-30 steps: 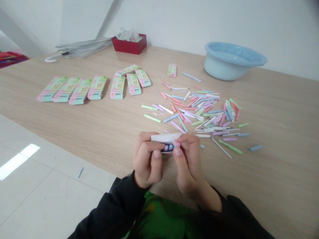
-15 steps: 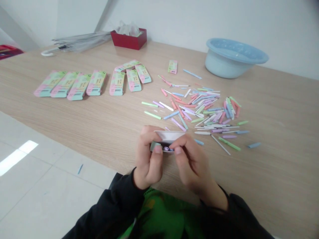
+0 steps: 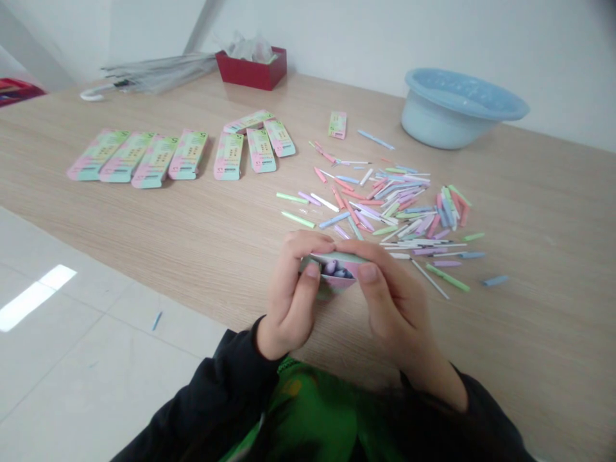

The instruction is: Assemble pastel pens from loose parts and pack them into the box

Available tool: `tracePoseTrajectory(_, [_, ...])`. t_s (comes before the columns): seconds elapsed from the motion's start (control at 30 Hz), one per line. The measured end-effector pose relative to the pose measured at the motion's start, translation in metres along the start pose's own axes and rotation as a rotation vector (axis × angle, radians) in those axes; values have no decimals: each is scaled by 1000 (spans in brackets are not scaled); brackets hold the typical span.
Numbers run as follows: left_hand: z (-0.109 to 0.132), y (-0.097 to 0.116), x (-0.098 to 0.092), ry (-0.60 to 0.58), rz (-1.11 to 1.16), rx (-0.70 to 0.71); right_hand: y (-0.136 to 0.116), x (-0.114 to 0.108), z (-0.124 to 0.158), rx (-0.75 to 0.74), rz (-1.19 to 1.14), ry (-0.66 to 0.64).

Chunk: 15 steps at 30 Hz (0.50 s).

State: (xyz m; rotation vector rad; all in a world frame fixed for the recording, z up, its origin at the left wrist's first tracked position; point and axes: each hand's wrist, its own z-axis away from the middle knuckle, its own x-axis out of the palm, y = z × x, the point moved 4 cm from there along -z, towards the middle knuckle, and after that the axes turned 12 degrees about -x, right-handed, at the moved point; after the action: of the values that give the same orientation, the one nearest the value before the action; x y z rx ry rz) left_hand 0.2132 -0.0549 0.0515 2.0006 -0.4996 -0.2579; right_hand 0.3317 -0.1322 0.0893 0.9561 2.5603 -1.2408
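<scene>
Close to the table's front edge, a small pastel carton (image 3: 333,287) is gripped between my two hands, its end facing me and standing open. Purple and bluish pen ends (image 3: 332,267) show inside it. My left hand (image 3: 291,301) is closed on the carton's left side, thumb at the opening. On the right side my right hand (image 3: 402,305) is closed too, its thumb at the corner and fingers along the top. The carton's far part is hidden by my fingers. Beyond my hands lies a scattered heap of pen parts (image 3: 402,199), in pink, green, blue, purple and white.
Several similar cartons (image 3: 154,160) lie in a row at the left, with a lone carton (image 3: 337,124) farther back. A blue basin (image 3: 447,122), a red box (image 3: 253,72) with plastic bags and a clear umbrella (image 3: 163,74) are along the back. A blue stick (image 3: 156,321) lies on the floor.
The carton's pale flap that stood raised has come down toward me, and the opening is tilted more into view. My right fingers have moved from the opening onto the carton's top and right edge.
</scene>
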Motion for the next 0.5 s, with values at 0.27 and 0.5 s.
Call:
tracePoseTrajectory(0.27, [1, -1, 3, -81, 118, 42, 0, -7, 0, 37, -119, 5])
tracePoseTrajectory(0.5, [-2, -9, 4, -164, 205, -27, -1, -8, 0, 69, -99, -24])
